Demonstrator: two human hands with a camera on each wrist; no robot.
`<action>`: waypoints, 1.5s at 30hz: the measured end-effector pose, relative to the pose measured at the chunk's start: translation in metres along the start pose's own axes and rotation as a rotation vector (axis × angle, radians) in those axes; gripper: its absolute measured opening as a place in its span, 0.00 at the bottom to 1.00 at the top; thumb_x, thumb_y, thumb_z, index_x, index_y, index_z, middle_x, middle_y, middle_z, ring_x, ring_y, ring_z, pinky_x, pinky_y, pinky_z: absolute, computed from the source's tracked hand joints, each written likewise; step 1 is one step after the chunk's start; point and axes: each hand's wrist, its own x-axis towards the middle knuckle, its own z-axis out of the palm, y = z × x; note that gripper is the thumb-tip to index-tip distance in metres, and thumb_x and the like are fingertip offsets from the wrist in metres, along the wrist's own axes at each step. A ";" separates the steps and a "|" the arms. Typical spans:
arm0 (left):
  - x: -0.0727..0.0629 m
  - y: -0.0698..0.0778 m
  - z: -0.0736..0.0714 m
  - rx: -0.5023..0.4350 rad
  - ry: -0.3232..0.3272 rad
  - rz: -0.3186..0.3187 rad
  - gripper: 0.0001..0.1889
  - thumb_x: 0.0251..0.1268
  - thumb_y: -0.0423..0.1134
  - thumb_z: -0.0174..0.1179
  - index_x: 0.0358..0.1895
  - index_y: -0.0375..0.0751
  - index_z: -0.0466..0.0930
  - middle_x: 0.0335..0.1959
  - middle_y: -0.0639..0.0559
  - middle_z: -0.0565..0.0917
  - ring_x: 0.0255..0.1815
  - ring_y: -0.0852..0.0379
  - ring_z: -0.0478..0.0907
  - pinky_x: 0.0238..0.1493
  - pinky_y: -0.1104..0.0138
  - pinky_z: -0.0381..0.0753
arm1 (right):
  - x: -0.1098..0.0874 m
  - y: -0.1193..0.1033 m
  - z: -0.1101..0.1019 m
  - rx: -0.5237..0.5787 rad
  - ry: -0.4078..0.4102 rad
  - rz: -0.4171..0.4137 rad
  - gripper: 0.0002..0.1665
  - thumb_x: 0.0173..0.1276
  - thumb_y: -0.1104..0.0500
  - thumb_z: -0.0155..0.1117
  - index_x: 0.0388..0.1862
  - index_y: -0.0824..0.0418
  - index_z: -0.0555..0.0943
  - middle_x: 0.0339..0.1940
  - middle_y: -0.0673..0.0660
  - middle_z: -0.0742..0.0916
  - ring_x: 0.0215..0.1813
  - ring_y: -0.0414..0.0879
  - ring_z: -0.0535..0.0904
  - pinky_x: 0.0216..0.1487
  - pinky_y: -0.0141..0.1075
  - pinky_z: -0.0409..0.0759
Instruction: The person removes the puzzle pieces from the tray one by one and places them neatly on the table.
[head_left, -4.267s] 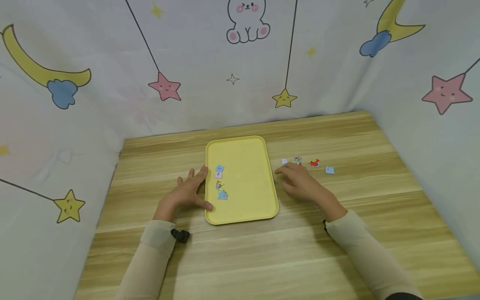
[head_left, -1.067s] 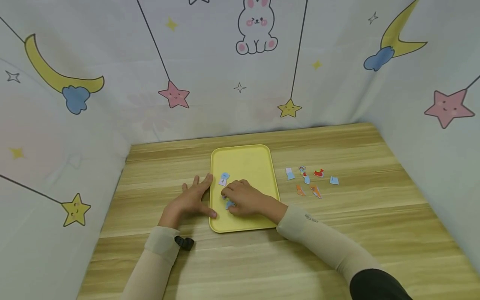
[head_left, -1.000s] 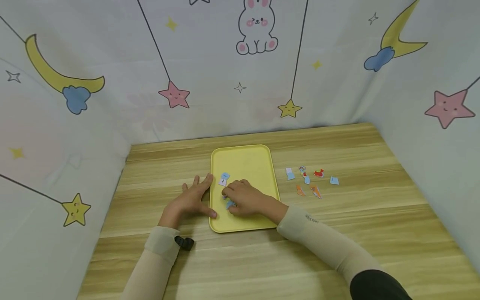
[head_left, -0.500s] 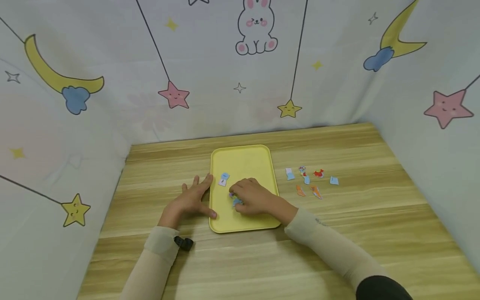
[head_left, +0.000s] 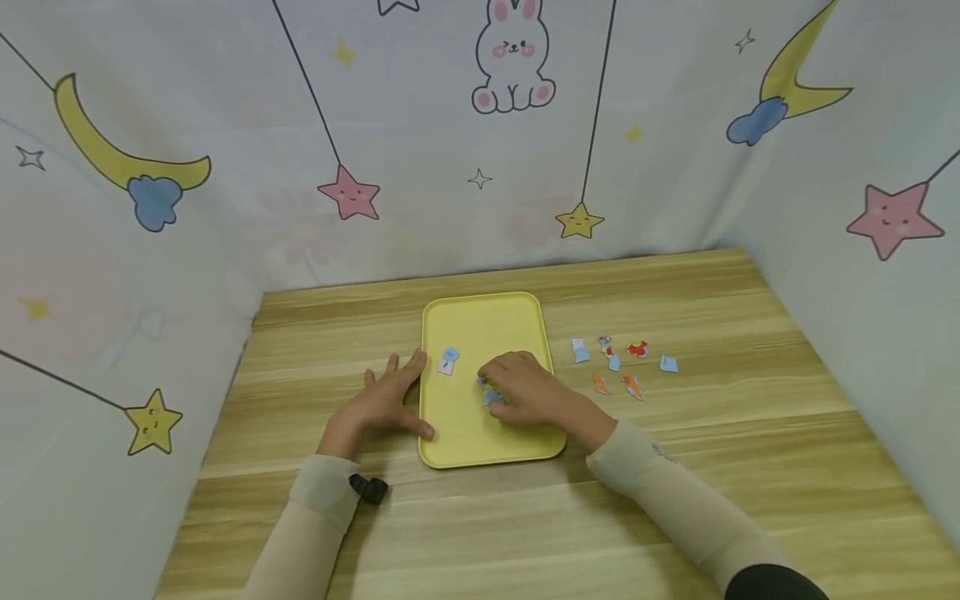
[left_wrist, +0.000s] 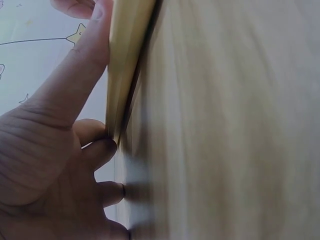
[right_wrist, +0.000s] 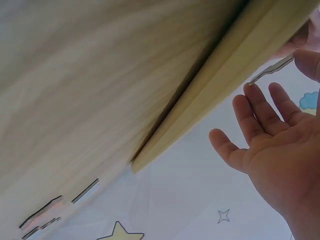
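Note:
In the head view, my right hand [head_left: 525,387] is over the middle of the yellow tray [head_left: 480,315]. It pinches a small cluster of blue, yellow and purple puzzle pieces [head_left: 491,395], partly hidden by the fingers. Edge-on in the right wrist view, the thin pieces [right_wrist: 272,69] span from thumb to fingertip, raised off the tray. My left hand [head_left: 377,408] steadies the tray's left edge with spread fingers, its thumb over the rim [left_wrist: 115,75]. A joined pair of light blue and white pieces [head_left: 447,361] lies on the tray's left side.
Right of the tray, several loose pieces lie on the wooden table: a white-blue one [head_left: 581,351], a multicoloured strip [head_left: 609,353], a red one [head_left: 637,349], a light blue one [head_left: 669,363] and orange ones [head_left: 632,386]. A printed cloth [head_left: 427,117] hangs behind the table.
Earlier my right hand was beside the loose pieces right of the tray. Over the last second it has drawn the cluster from the tray's left side towards its middle. The left hand stays put.

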 end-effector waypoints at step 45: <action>0.001 -0.002 0.001 -0.001 0.005 -0.007 0.76 0.40 0.59 0.86 0.87 0.39 0.40 0.88 0.45 0.42 0.85 0.33 0.25 0.74 0.30 0.15 | -0.049 0.035 -0.018 0.047 0.164 0.097 0.26 0.63 0.61 0.66 0.60 0.68 0.80 0.57 0.63 0.86 0.63 0.62 0.79 0.67 0.61 0.72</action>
